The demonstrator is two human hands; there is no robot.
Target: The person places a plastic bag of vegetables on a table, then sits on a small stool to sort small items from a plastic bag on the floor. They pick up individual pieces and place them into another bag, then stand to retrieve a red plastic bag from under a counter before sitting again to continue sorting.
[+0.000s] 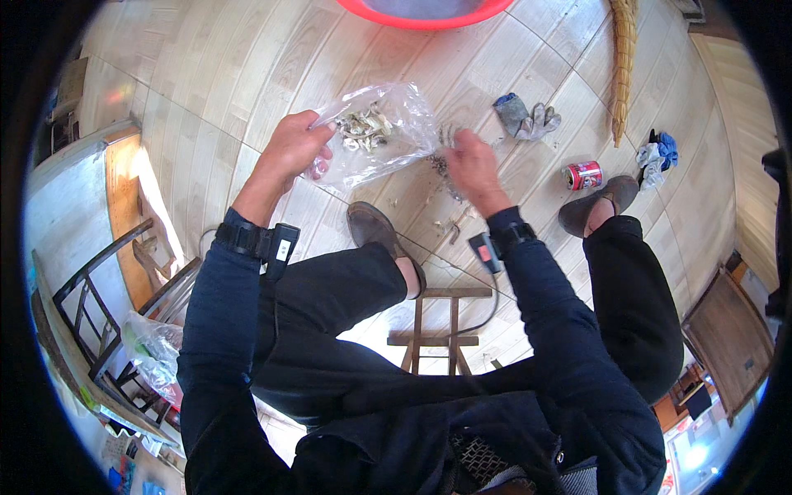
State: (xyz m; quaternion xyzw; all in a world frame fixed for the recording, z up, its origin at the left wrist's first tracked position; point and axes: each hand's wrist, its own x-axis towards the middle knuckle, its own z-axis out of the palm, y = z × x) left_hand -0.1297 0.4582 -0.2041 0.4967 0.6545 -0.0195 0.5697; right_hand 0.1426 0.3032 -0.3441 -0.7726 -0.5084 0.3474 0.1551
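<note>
My left hand point(300, 148) grips the left edge of a clear plastic bag point(396, 148), which holds a small heap of pale, curled dried pieces point(366, 128). Just right of the bag, my right hand point(470, 164) is blurred over the floor, its fingers near some thin pale strands; whether it holds any of them I cannot tell. Dark crumbs point(439, 164) lie on the wood-look tiles beside and below that hand, with a few brownish scraps point(455, 233) nearer my feet.
A red basin point(427, 23) of liquid stands ahead. To the right lie grey work gloves point(527, 117), a red drink can point(583, 176), a crumpled blue and white cloth point(657, 159) and a straw broom point(622, 68). A wooden stool point(438, 340) is between my legs.
</note>
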